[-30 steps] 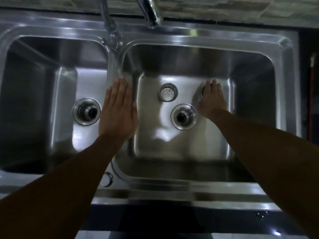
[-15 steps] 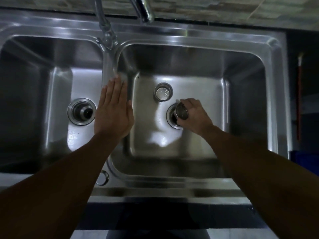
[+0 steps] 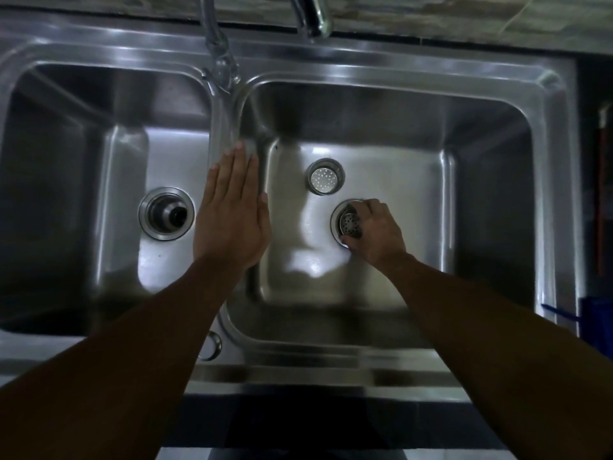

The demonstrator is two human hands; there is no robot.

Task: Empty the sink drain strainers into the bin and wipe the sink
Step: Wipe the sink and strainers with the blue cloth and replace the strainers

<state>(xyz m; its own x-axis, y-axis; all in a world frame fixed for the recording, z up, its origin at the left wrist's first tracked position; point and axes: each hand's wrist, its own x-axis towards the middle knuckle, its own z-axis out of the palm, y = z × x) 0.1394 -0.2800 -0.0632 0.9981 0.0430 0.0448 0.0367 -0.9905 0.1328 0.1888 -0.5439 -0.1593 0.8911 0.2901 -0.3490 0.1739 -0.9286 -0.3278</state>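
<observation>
A steel double sink (image 3: 331,64) fills the view. My right hand (image 3: 376,232) grips a perforated strainer basket (image 3: 351,224) that sits tilted in the right basin's drain (image 3: 335,224). A second strainer basket (image 3: 324,176) stands loose on the right basin floor, just behind that drain. The left basin's drain (image 3: 166,214) has no basket in it. My left hand (image 3: 232,210) rests flat, fingers straight, on the divider between the two basins.
Two taps (image 3: 311,18) rise at the back rim, one over the divider. A round plugged hole (image 3: 210,345) sits on the front rim. A blue object (image 3: 593,323) and a red-handled thing (image 3: 602,194) stand at the right edge.
My right hand reached to the basin's far right, picked up a strainer basket, carried it left and lowered it into the right drain. My left hand has stayed on the divider.
</observation>
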